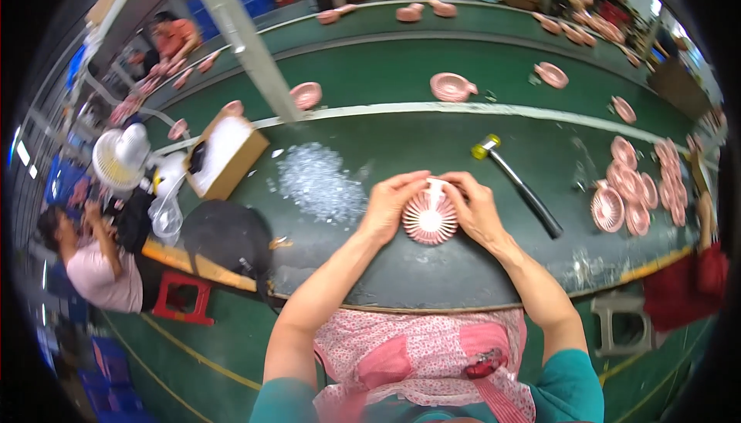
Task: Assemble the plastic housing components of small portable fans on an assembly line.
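Note:
Both my hands are closed on a pink round plastic fan housing (430, 222) with radiating ribs, close to the table's near edge. My left hand (387, 205) grips its upper left rim, while my right hand (478, 211) holds the upper right side. The fingertips of both meet near a pale tab at its top, and what they press there is too small to make out. Right of my hands lies a mallet (527, 190) with a yellow head and black handle. To the left, small clear plastic pieces (320, 182) are spread in a pile.
Several pink housings (629, 180) are stacked at the table's right. An open cardboard box (245, 159) and a black round object (225, 239) are at the left. Beyond a pale rail, more housings (452, 87) lie on a green conveyor (370, 76). Co-workers sit around.

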